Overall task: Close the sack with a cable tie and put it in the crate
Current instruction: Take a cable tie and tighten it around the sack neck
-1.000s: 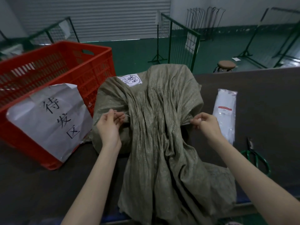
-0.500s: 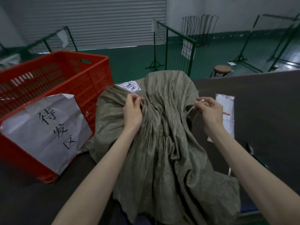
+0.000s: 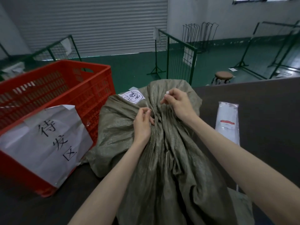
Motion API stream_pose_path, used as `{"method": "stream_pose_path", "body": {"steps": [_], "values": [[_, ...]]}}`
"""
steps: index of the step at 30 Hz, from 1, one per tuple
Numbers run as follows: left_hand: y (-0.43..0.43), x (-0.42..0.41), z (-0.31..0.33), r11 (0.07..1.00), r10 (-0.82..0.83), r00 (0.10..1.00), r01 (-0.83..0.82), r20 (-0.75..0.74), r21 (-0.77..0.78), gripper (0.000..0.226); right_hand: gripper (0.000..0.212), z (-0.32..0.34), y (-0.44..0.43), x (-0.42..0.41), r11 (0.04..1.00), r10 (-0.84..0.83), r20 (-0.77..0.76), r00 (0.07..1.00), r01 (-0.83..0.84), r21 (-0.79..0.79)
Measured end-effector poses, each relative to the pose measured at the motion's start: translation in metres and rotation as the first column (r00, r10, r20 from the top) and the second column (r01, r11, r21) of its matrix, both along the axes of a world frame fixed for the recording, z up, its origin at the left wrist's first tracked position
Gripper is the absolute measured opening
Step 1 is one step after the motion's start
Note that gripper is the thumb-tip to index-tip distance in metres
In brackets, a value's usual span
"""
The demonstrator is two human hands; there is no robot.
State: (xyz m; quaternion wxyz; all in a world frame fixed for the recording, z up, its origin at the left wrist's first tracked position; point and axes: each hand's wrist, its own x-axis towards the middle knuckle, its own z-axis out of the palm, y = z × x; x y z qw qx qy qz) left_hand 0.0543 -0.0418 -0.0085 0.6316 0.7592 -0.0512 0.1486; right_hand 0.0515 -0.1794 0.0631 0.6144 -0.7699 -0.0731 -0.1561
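Sack (image 3: 162, 151) neck gathered; left hand (image 3: 142, 125), right hand (image 3: 178, 103) each pinching cable tie (image 3: 166, 92) end.

Grey roller shutter door (image 3: 90, 25) at the back, pale wall (image 3: 211, 12) beside it, green painted floor (image 3: 133, 65), green wire-mesh fence panels (image 3: 178, 59), round brown stool (image 3: 223, 75), dim flat light

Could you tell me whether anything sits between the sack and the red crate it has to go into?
Nothing visible does: the sack lies right beside the red crate, whose open top looks unobstructed.
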Motion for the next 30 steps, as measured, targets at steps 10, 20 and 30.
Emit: {"method": "stream_pose_path", "body": {"steps": [10, 20, 30], "values": [[0.001, -0.011, -0.023, 0.996, 0.052, 0.998, -0.051, 0.021, -0.075, 0.018, 0.017, -0.048, 0.016, 0.015, 1.000, -0.017, -0.063, 0.998, 0.018, 0.017], [0.005, -0.005, -0.030, 0.990, -0.036, 0.999, 0.039, 0.025, -0.135, 0.018, 0.027, -0.051, 0.017, 0.021, 0.968, 0.130, -0.204, 0.970, -0.080, 0.239], [0.006, -0.002, -0.037, 0.984, -0.120, 0.992, 0.123, 0.029, -0.126, 0.018, 0.024, -0.048, 0.013, 0.016, 0.950, 0.204, -0.169, 0.964, -0.153, 0.274]]}}
